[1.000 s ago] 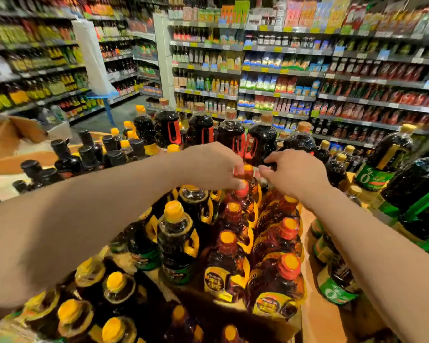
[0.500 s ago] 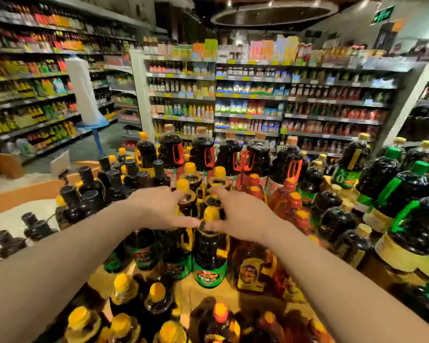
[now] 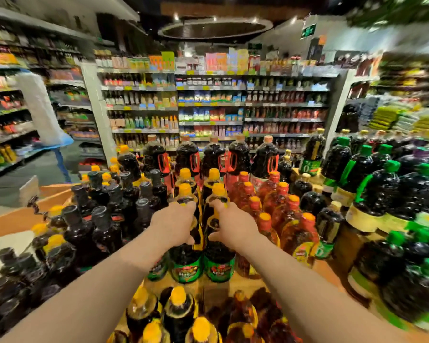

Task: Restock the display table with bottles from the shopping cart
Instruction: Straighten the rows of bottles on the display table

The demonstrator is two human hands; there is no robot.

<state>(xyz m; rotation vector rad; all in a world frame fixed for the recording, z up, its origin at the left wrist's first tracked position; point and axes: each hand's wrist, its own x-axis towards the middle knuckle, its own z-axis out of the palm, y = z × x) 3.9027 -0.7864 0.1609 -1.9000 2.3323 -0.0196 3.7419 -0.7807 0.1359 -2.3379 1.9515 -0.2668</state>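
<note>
Bottles with yellow caps and green labels stand side by side on the wooden desk (image 3: 240, 280), and both hands are on them! Left hand (image 3: 175, 225) curls round the shoulder of the left bottle (image 3: 186, 258); right hand (image 3: 233, 227) grips the handle side of the right bottle (image 3: 218, 258). Both forearms reach straight forward, wrists level, knuckles up. Dark liquid shows through glossy plastic, and the bodies are rounded. Black-capped bottles (image 3: 97, 219) crowd the left, amber orange-capped bottles (image 3: 280, 214) the right, green-capped jugs (image 3: 379, 191) beyond. Store shelves (image 3: 208, 105) fill the blurred background.
</note>
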